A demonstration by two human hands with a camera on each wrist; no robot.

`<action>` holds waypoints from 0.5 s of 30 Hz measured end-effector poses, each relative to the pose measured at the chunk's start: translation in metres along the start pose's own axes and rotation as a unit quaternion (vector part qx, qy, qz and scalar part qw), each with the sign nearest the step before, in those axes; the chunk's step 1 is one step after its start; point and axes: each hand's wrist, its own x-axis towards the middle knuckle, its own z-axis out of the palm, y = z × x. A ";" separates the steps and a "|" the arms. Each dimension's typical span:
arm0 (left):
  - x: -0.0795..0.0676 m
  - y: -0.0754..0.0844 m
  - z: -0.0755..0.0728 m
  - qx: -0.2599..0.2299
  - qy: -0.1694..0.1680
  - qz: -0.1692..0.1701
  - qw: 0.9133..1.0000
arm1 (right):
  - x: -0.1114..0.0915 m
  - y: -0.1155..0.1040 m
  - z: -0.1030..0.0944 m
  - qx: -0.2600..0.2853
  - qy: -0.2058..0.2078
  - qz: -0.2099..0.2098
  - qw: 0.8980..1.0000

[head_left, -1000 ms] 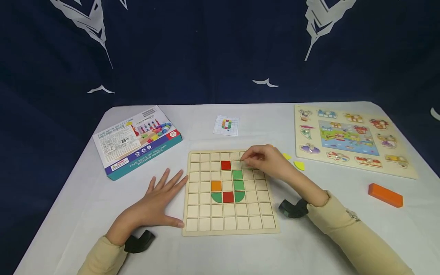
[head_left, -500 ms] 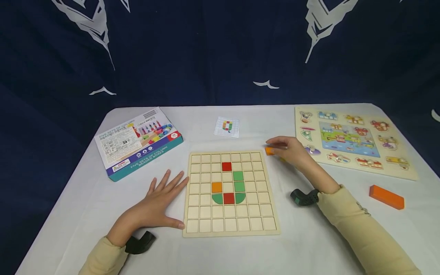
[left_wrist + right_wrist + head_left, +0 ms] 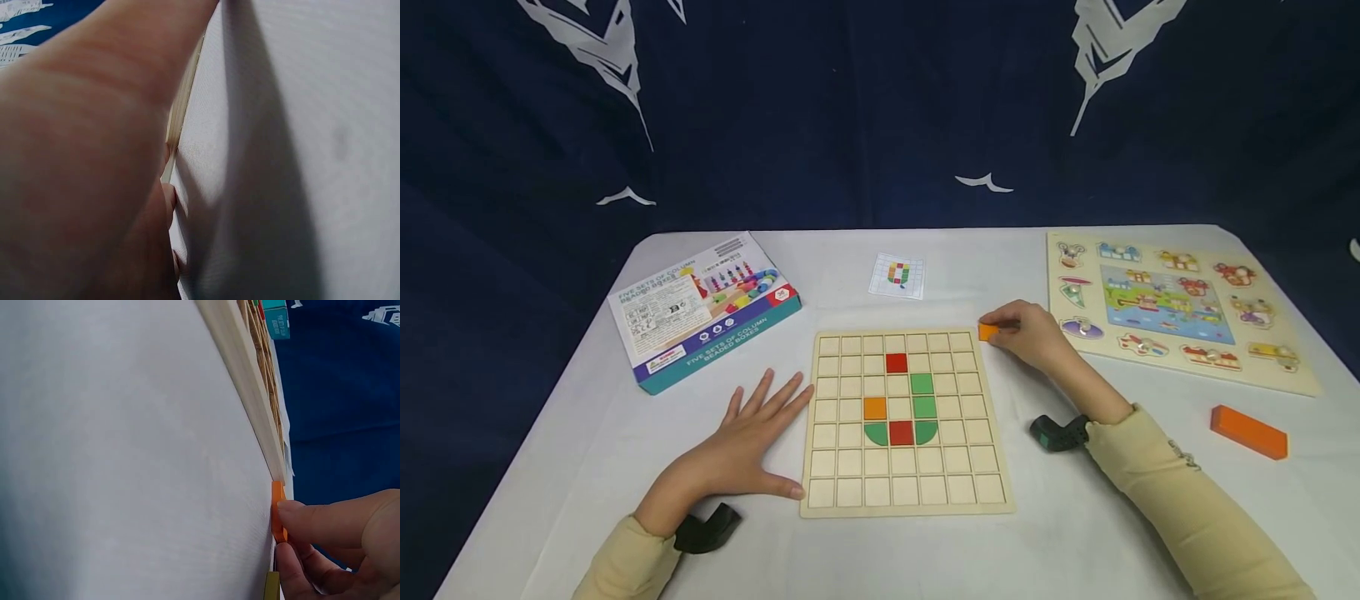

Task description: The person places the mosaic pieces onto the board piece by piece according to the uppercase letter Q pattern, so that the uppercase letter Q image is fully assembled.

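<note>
My right hand (image 3: 1026, 333) pinches an orange square tile (image 3: 987, 332) between thumb and fingers beside the board's far right corner. In the right wrist view, thumb and fingertips lie on the edge of that orange tile (image 3: 277, 512), low on the tablecloth. A yellow piece (image 3: 272, 586) lies just below it there; the head view has it hidden behind the hand. The wooden grid board (image 3: 910, 510) holds red, green and orange tiles, among them a red square (image 3: 897, 363) and two green quarter-rounds. My left hand (image 3: 737, 454) rests spread, fingertips and thumb at the board's left edge.
A small pattern card (image 3: 898, 277) lies behind the board. To the left is a bead-set box (image 3: 703, 312). On the right are a picture peg puzzle (image 3: 1180, 308) and an orange block (image 3: 1249, 432). A dark curtain hangs behind the table.
My right hand has moved from over the board's upper right squares out to the orange tile past its corner, and its fingers have closed on the tile. The left hand stays put.
</note>
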 end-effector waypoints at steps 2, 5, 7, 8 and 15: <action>0.000 0.000 0.000 0.002 0.002 0.001 1.000 | 0.000 0.001 0.000 -0.003 0.004 -0.008 1.000; 0.000 -0.001 0.000 0.003 0.005 0.004 1.000 | 0.000 0.002 0.001 -0.007 0.010 -0.014 1.000; 0.000 -0.001 0.001 0.003 0.007 0.006 1.000 | -0.001 0.003 0.001 -0.008 0.016 -0.016 1.000; 0.000 -0.001 0.001 0.004 0.006 0.004 1.000 | -0.001 0.003 0.001 -0.008 0.019 -0.018 1.000; 0.000 0.001 -0.001 0.005 -0.003 -0.006 1.000 | -0.004 -0.004 -0.006 0.048 0.024 0.001 0.999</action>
